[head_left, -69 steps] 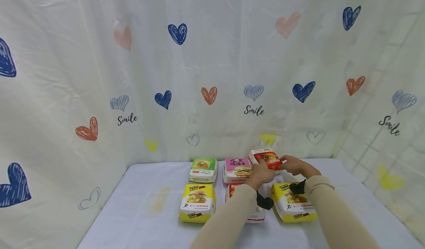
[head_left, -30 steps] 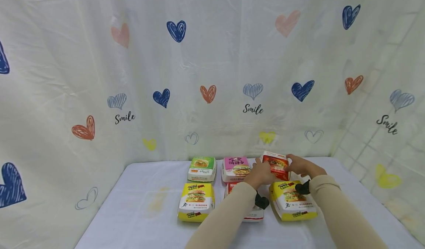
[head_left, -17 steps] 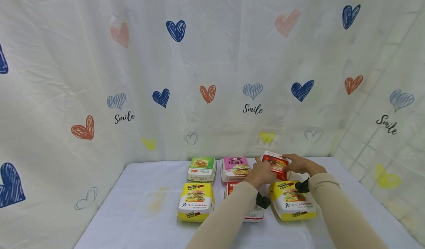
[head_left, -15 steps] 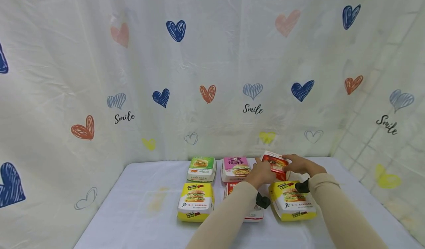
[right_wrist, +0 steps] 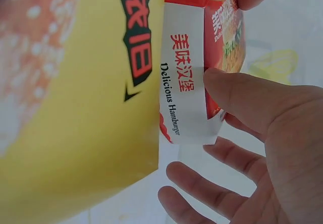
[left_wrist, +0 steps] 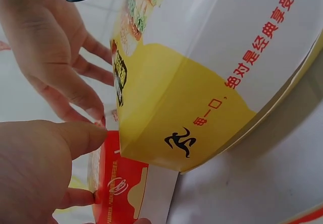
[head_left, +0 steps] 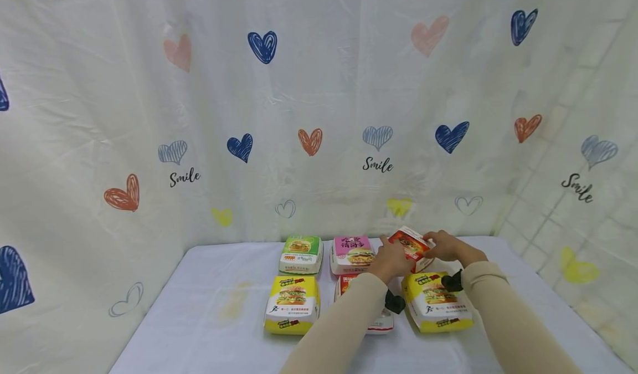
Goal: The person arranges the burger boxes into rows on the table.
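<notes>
Both hands hold a red and white hamburger box (head_left: pixel 411 243) in the back row, at the right end, turned askew to its neighbours. My left hand (head_left: pixel 392 259) grips its near left side; the left wrist view shows thumb and fingers (left_wrist: pixel 81 196) spread over the red side. On the other side, my right hand (head_left: pixel 447 247) pinches a corner. In the right wrist view its thumb (right_wrist: pixel 237 90) presses the top edge, while the lower fingers stand off the box. A yellow and white burger box (head_left: pixel 437 303) lies just in front and fills much of both wrist views.
A green box (head_left: pixel 301 254) and a pink box (head_left: pixel 352 254) stand left in the back row. In front are another yellow box (head_left: pixel 292 306) and a red-white box (head_left: pixel 346 281), partly behind my left sleeve. A heart-print curtain (head_left: pixel 319 86) hangs behind the white-covered table (head_left: pixel 209 307).
Over two seconds both hands have shifted the red box a little right and nearer, tipping and turning it. In the last half second it has turned slightly more. The other boxes stay put.
</notes>
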A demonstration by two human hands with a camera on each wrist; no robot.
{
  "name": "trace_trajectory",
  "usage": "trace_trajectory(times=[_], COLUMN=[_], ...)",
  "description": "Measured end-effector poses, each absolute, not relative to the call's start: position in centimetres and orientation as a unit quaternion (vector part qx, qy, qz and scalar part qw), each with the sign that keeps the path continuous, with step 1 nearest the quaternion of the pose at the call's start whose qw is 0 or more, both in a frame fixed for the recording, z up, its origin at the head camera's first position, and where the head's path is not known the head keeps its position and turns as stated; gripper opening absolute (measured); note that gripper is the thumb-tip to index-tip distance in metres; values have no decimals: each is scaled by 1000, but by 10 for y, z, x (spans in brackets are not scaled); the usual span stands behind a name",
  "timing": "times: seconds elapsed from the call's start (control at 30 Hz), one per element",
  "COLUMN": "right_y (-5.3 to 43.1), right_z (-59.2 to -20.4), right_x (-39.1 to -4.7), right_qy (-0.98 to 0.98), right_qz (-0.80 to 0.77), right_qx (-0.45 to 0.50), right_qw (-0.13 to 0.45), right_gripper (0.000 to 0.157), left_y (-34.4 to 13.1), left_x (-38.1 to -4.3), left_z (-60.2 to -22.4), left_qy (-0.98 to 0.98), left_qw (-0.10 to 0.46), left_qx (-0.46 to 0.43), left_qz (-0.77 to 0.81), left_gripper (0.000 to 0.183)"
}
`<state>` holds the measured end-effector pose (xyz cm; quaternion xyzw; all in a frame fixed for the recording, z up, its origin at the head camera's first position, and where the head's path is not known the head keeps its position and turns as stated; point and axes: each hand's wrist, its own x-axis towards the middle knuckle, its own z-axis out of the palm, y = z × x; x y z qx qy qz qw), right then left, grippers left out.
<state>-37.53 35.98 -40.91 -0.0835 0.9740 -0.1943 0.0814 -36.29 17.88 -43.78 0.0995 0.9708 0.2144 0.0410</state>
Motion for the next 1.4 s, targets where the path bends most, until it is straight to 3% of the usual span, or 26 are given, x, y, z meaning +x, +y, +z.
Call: trace_trajectory(times=[0.5,0.87,1.07,1.2,1.4], right_y=[353,351,349,349,347], right_z=[-408,-405,-403,-403,-405], right_x=[-374,-372,-372,-375,-375], right_qy=[979,980,981,980,979], right_qz=[-172,-175,-171,-172,-181], right_qx=[-75,-43,-41,-45,-58], right_qw=[80,86,86,89,74], right_gripper=[50,34,32,38,66], left_y=[180,176,175,173,173], left_x=[-365,-363,-363,-363,-365], left_z=[-441,-438,-438,-438,-439], left_qy=[974,977,978,978,977], left_qw=[43,5,-2,-5,-12], left_qx=[94,143,145,152,167], left_qz=[201,155,150,146,132], left_gripper=[51,39,42,46,47])
